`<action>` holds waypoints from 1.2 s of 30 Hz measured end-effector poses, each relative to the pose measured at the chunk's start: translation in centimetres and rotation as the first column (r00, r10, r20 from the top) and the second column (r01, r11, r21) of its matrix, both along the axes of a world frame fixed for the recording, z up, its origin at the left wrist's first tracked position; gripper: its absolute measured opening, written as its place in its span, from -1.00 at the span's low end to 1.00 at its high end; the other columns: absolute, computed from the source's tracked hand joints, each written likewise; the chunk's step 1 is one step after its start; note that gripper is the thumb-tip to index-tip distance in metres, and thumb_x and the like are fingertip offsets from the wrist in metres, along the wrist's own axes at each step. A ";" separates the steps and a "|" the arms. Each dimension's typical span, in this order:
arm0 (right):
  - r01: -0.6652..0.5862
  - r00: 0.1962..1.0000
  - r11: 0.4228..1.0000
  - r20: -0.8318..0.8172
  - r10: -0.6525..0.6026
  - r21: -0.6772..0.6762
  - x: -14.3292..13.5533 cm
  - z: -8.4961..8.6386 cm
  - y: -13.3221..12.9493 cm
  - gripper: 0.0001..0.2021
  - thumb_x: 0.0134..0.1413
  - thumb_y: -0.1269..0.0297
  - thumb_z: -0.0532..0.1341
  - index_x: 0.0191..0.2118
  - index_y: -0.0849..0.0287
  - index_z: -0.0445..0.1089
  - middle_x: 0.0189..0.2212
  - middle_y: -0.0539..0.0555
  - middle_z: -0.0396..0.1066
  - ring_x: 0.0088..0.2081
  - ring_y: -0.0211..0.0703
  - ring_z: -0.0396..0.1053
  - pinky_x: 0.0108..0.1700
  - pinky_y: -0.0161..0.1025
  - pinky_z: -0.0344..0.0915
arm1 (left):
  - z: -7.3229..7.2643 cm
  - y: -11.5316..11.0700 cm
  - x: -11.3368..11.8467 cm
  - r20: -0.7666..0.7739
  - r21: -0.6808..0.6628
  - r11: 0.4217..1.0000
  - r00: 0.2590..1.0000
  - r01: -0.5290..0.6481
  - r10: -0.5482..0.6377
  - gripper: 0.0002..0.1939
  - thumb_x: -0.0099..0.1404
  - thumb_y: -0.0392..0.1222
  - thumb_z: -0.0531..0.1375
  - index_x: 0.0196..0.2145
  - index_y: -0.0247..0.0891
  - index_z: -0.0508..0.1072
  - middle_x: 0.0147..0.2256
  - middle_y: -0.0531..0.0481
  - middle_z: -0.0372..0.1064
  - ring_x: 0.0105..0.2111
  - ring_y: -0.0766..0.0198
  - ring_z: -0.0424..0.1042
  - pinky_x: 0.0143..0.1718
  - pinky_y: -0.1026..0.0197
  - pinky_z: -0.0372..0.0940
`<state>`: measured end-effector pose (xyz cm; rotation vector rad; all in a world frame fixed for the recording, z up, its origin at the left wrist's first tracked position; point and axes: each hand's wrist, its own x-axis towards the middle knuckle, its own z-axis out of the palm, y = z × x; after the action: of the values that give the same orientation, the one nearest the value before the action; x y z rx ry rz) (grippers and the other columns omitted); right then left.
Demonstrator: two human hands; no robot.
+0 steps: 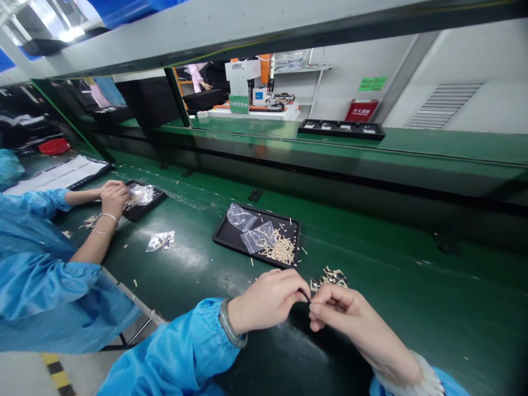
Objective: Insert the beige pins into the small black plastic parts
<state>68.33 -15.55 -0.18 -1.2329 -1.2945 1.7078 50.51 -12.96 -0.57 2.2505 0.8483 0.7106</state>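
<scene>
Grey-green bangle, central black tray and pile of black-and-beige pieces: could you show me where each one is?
Grey-green bangle [225,321]: head view, on its band.
Central black tray [230,235]: head view, on its bare floor, near the left end.
Pile of black-and-beige pieces [330,277]: head view, around its visible middle.

A glossy green workbench top [412,286] is gleaming; a rectangular black plastic tray [229,236] is contrasting with thin cream-coloured strips [282,250]. A slim curved piece [305,295] is showing black, a fabric sleeve [177,352] bright blue, a ring-shaped bangle [229,325] grey-green. Striped floor tape [60,378] is alternating yellow and black.
</scene>
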 end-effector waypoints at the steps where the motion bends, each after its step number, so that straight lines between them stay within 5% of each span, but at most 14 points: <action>1: 0.002 1.000 1.000 -0.001 -0.002 0.004 0.0 -0.1 0.0 -0.76 -0.12 0.16 0.31 -0.55 0.20 0.32 -0.60 -0.04 0.38 -0.54 -0.25 0.39 -0.42 -0.29 0.28 | 0.0 0.0 0.0 -0.010 0.021 1.000 1.000 0.005 -0.005 -0.77 0.28 -0.38 -0.04 -0.28 -0.23 0.39 -0.32 -0.06 0.38 -0.29 0.24 0.34 -0.21 0.24 0.17; 6: 0.023 1.000 1.000 -0.005 -0.023 -0.003 0.0 -0.2 0.2 -0.71 -0.06 0.11 0.27 -0.55 0.20 0.27 -0.69 -0.05 0.38 -0.61 -0.29 0.34 -0.49 -0.33 0.23 | -0.2 -0.1 0.1 0.002 0.066 0.998 1.000 -0.001 0.001 -0.76 0.28 -0.38 -0.04 -0.25 -0.23 0.40 -0.29 -0.08 0.39 -0.26 0.22 0.35 -0.19 0.22 0.15; 11: 0.082 0.990 0.991 -0.106 -0.093 -0.104 0.4 0.1 0.4 -0.67 0.07 0.00 0.14 -0.36 0.21 0.35 -0.51 0.03 0.45 -0.58 -0.27 0.40 -0.49 -0.31 0.25 | -0.1 -0.2 0.4 0.130 -0.084 0.993 0.987 -0.084 0.095 -0.77 0.30 -0.36 -0.03 -0.24 -0.25 0.41 -0.28 -0.09 0.38 -0.25 0.24 0.35 -0.16 0.22 0.20; 15: 0.056 0.991 0.991 -0.115 -0.070 -0.122 0.3 -0.6 0.2 -0.73 0.05 0.05 0.19 -0.33 0.19 0.32 -0.51 0.01 0.47 -0.56 -0.30 0.40 -0.49 -0.36 0.25 | -0.5 -0.3 0.6 0.133 -0.048 0.995 0.987 -0.083 0.088 -0.77 0.31 -0.34 -0.03 -0.20 -0.27 0.41 -0.22 -0.11 0.40 -0.16 0.23 0.36 -0.07 0.20 0.22; 20: 0.134 0.990 0.990 0.025 -0.135 0.041 2.0 -2.1 3.1 -0.69 -0.04 0.04 0.25 -0.37 0.23 0.35 -0.63 0.04 0.43 -0.59 -0.27 0.37 -0.51 -0.33 0.29 | -1.7 -0.1 0.7 0.043 0.032 0.991 0.991 -0.129 0.128 -0.50 0.27 -0.32 0.03 0.16 -0.23 0.06 0.11 -0.18 0.14 0.06 0.13 0.21 0.06 0.05 0.20; 24: 0.439 0.871 0.849 0.095 -0.483 0.295 5.4 -3.6 8.6 -0.55 -0.10 -0.08 0.21 -0.21 0.20 0.32 -0.36 0.12 0.46 -0.49 -0.25 0.40 -0.48 -0.33 0.32 | -2.1 0.3 0.7 -0.131 0.065 0.988 0.980 -0.141 0.148 -0.42 0.25 -0.27 0.07 0.19 -0.18 -0.03 0.20 -0.17 -0.05 0.07 0.06 0.21 0.00 0.01 0.27; 27: 0.512 0.796 0.776 0.136 -0.590 0.369 6.8 -5.3 11.2 -0.45 -0.06 -0.15 0.12 -0.07 0.20 0.26 -0.24 0.19 0.44 -0.48 -0.23 0.41 -0.56 -0.34 0.29 | -2.1 0.4 0.7 -0.211 0.113 0.990 0.971 -0.086 0.109 -0.49 0.27 -0.25 0.06 0.15 -0.16 0.03 0.17 -0.13 0.02 0.03 0.08 0.26 -0.01 0.01 0.29; 31: 0.393 0.824 0.826 0.245 -0.512 0.404 7.0 -6.7 9.8 -0.50 -0.13 -0.11 0.20 -0.23 0.26 0.39 -0.44 0.16 0.48 -0.59 -0.22 0.36 -0.62 -0.32 0.24 | -2.2 0.3 0.8 -0.270 0.186 0.982 0.958 -0.042 0.092 -0.61 0.29 -0.22 0.04 0.08 -0.23 0.15 0.09 -0.13 0.13 -0.03 0.11 0.30 -0.06 0.08 0.32; 36: 0.301 0.787 0.823 0.362 -0.500 0.482 7.5 -6.1 5.2 -0.62 -0.04 0.00 0.18 -0.19 0.17 0.43 -0.48 0.06 0.48 -0.54 -0.22 0.37 -0.45 -0.30 0.32 | -3.3 0.4 1.1 -0.302 0.255 0.967 0.951 0.016 0.064 -0.75 0.31 -0.21 0.03 -0.07 -0.26 0.31 -0.09 -0.06 0.30 -0.11 0.18 0.32 -0.06 0.15 0.28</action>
<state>75.79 -10.34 -6.33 -1.5900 -1.4228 0.7896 51.65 -12.52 -3.86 2.6344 0.9790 0.5072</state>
